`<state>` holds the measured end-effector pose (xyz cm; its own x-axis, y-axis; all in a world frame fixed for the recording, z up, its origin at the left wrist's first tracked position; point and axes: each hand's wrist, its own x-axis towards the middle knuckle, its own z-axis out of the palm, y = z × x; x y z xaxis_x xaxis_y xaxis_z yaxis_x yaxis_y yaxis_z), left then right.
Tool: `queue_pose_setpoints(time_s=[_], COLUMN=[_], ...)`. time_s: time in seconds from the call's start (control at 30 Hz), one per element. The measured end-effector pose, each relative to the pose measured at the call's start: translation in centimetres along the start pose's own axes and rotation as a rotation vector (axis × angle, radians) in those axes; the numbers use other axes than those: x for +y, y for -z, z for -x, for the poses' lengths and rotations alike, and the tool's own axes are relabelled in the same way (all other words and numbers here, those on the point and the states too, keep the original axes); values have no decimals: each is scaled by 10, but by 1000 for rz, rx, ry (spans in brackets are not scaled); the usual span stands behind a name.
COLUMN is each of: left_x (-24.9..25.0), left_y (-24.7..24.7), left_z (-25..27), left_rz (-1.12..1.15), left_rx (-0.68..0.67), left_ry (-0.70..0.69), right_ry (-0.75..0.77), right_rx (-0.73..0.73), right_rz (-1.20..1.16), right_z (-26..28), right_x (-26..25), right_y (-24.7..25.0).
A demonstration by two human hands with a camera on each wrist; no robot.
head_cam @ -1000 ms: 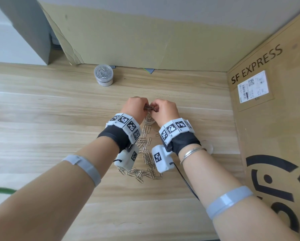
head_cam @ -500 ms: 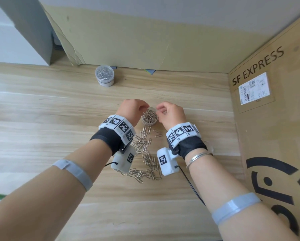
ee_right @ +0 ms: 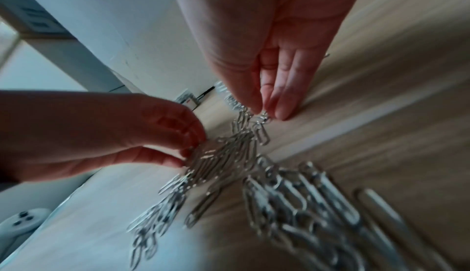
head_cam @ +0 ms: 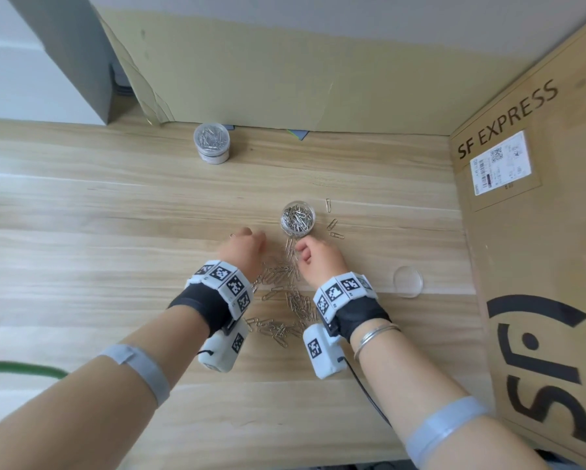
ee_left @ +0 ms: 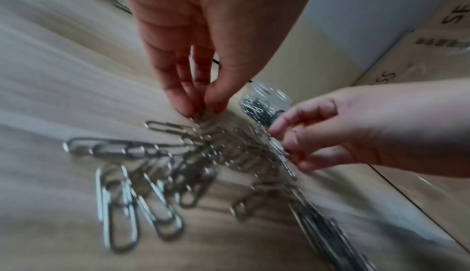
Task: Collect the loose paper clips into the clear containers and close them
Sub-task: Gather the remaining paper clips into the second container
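A small open clear container (head_cam: 297,220), partly filled with paper clips, stands on the wooden table. A pile of loose silver paper clips (head_cam: 285,300) lies just in front of it, between my wrists. My left hand (head_cam: 246,247) is at the pile's far left edge, and its thumb and fingertips (ee_left: 201,108) pinch a bunch of clips. My right hand (head_cam: 313,256) is at the far right edge, and its fingertips (ee_right: 264,110) pinch clips too. The container's round clear lid (head_cam: 408,281) lies flat to the right. A second clear container (head_cam: 212,142), closed and full, stands at the back.
Three stray clips (head_cam: 332,225) lie right of the open container. A cardboard box marked SF EXPRESS (head_cam: 522,232) walls the table's right side, and a cardboard sheet (head_cam: 285,79) stands along the back. Bare wood (head_cam: 81,249) stretches to the left.
Both hands have come back from above the open container toward me and down onto the loose pile. They released the earlier bunch and now pinch new clips.
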<state>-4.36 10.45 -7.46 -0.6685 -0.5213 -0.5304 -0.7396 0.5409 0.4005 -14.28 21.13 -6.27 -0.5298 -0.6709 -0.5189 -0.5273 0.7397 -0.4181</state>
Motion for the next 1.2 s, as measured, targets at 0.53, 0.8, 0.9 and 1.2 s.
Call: queue_pose_setpoints(time_s=[0.53, 0.8, 0.9, 1.2], left_x=[-3, 2, 5, 7], left_y=[-22, -21, -22, -20], left_z=[15, 10, 8, 1], left_rz=[-133, -13, -35, 23], left_rx=[-84, 32, 39, 14], left_ry=[-174, -170, -155, -121], right_ry=[73, 160, 168, 77], right_rx=[-127, -42, -18, 36], right_rz=[264, 125, 118, 71], right_z=[17, 7, 6, 3], right_x=[5, -4, -6, -7], right_y=[-20, -16, -16, -15])
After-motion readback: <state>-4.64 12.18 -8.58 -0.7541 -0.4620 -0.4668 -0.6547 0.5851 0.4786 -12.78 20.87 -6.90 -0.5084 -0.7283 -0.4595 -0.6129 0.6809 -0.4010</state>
